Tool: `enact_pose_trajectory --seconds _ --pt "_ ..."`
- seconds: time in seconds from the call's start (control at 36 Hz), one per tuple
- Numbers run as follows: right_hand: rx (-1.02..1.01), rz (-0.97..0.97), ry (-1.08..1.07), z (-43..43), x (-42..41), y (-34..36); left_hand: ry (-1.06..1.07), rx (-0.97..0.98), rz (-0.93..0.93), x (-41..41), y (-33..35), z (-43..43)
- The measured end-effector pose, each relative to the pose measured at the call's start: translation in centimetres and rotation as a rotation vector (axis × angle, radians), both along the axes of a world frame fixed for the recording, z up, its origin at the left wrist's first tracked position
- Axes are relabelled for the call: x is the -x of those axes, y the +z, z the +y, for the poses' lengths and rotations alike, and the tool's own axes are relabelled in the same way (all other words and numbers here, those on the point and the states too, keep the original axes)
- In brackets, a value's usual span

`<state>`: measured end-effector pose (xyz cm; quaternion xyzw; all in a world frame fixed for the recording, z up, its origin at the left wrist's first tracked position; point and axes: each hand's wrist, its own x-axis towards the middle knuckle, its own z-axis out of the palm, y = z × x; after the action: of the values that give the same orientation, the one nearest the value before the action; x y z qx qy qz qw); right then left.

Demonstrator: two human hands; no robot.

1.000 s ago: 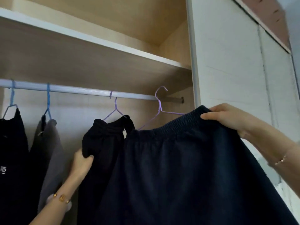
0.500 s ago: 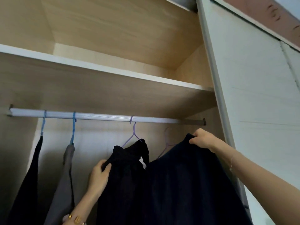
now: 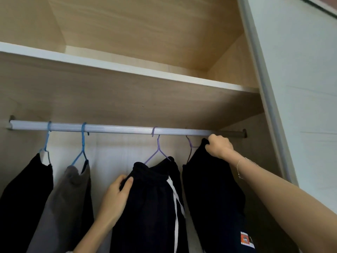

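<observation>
A shelf (image 3: 127, 67) is up at the top. Under it a bar (image 3: 116, 129) runs from left to right. Four hangers hang on the bar. The first hanger (image 3: 46, 141) and the second hanger (image 3: 83, 143) are near each other on the left. The third hanger (image 3: 158, 148) is in the middle, with the middle pants (image 3: 151, 207) on it. The fourth hanger (image 3: 189, 145) is at the right, with the right pants (image 3: 213, 198). The left hand (image 3: 116, 196) holds the left edge of the middle pants. The right hand (image 3: 219, 147) holds the top of the right pants, just under the bar. A door (image 3: 300, 88) stands at the far right.

Dark pants (image 3: 215, 189) bearing an orange patch hang on a purple hanger (image 3: 190, 148) near the rail's (image 3: 118, 129) right end. Just left, white-striped black shorts (image 3: 151, 198) hang on a second purple hanger (image 3: 158, 152).
</observation>
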<state>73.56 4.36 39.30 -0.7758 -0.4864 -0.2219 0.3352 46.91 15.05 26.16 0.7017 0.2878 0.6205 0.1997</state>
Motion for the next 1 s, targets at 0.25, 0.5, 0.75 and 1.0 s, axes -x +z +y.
enact_pose_trajectory --seconds 0.25,0.5,0.75,1.0 --pt "-0.112 -0.065 0.003 -0.1 -0.2 -3.1 0.063 -0.020 0.020 -0.1 -0.1 0.0" --pt "-0.154 -0.093 0.018 -0.9 -0.3 -5.9 0.087 -0.032 0.080 -0.9 -0.6 -1.1" --pt "0.123 0.072 0.073 -1.4 -1.7 -5.6 -0.054 0.015 0.177 -2.6 -0.4 -3.1" --pt "0.198 0.133 0.144 0.3 -3.0 -5.2 -0.178 0.218 0.005 -5.0 2.7 -3.1"
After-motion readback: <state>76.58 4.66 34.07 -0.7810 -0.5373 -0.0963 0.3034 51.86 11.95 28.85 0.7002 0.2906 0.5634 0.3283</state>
